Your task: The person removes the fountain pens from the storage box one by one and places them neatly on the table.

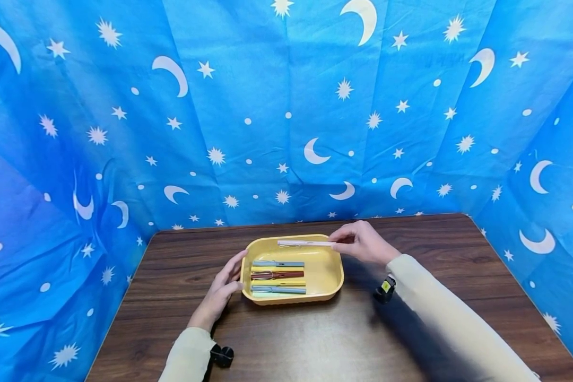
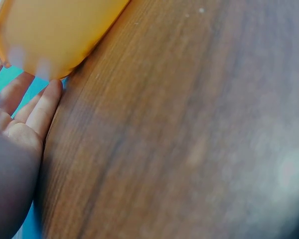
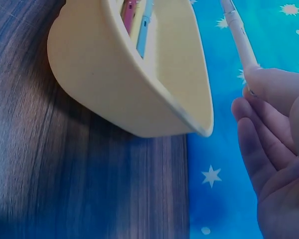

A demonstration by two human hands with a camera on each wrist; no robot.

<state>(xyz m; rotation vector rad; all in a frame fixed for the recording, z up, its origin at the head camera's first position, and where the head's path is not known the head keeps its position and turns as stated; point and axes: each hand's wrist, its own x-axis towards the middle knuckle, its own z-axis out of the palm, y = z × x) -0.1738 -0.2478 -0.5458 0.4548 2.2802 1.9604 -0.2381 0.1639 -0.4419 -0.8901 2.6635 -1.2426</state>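
While the head view shows the right hand (image 1: pixel 360 244) from above, the right wrist view reveals its grip from the palm side: thumb and forefinger pinch one end of a pale pen (image 1: pixel 305 243), with the other fingers extended below. From the head the pen appears over the far side of the yellow tray (image 1: pixel 322 273); from the right wrist it stands apart from the tray wall, outlined against the cloth (image 1: pixel 286 106). The left hand (image 1: pixel 221 289) grasps no pen; its fingers lie extended against the tray's left end, and the left wrist view shows fingertips meeting the outer wall. Only the head view displays the full row of pens (image 1: pixel 278 276) lying parallel in the tray's left part, blue-grey, yellow, dark red and pale green among them; the right wrist view catches a few past the rim. Beneath is a dark wooden table (image 1: pixel 296 339); white moons and stars pattern the blue cloth behind.
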